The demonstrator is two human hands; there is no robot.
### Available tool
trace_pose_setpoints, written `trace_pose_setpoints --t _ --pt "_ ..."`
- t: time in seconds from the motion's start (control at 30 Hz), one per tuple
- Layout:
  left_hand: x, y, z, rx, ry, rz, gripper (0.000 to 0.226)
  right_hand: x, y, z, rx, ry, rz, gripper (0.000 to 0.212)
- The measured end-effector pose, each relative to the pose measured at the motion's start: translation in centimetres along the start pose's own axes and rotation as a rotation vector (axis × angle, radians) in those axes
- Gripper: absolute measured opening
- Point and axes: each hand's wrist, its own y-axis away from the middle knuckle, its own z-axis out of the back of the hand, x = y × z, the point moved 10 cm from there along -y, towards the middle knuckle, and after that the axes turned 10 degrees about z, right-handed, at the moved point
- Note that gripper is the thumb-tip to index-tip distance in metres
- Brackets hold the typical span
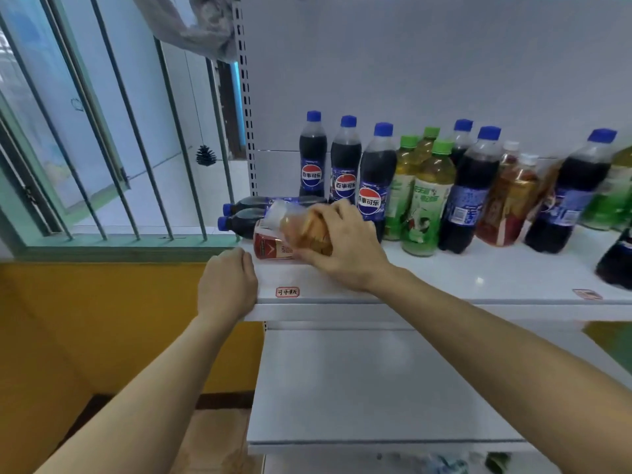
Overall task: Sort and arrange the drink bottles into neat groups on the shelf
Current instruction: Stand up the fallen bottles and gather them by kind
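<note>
My right hand [337,246] grips an amber tea bottle [294,227] with a white cap, lying on its side near the left end of the white shelf [444,275]. A red-labelled bottle [272,248] lies under it. Two cola bottles [246,213] lie flat behind them. My left hand [227,282] rests with curled fingers on the shelf's left front corner, holding nothing that I can see. Three cola bottles [345,165] stand in a row at the back left. Green tea bottles [424,196], more cola [472,196] and red-labelled tea [509,200] stand mixed to the right.
A barred window [102,131] lies left of the shelf upright [248,97]. A lower white shelf [376,388] juts out beneath. A small red label [287,292] is stuck on the shelf's front edge. A yellow wall [85,319] is below the window.
</note>
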Motion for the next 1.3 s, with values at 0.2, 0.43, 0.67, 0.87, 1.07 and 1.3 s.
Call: trace_pose_setpoints --t 0.2,0.43,0.67,0.87,1.07,1.3 --pt "-0.2 0.3 0.1 -0.026 -0.032 0.013 0.038 -1.3 0.9 -2.0 -0.377 -0.62 -0.278 0.078" --pt "-0.2 0.2 0.0 -0.012 -0.046 -0.012 0.037 -1.4 1.9 -1.8 -0.421 -0.663 -0.315 0.081" --pt "-0.3 0.0 -0.3 -0.014 -0.059 -0.031 0.038 -6.2 1.0 -1.2 0.158 -0.045 -0.149 0.055" --pt "-0.4 -0.1 -0.4 -0.002 -0.075 -0.046 0.037 -6.5 -0.5 -1.4 0.351 0.166 -0.088 0.061" --pt "-0.4 -0.1 -0.3 -0.018 -0.067 -0.056 0.039 -6.5 -1.3 4.9 0.347 0.181 0.003 0.044" --pt "-0.4 0.2 -0.3 -0.032 -0.078 -0.051 0.038 -3.9 -5.6 9.0 0.234 0.083 0.097 0.031"
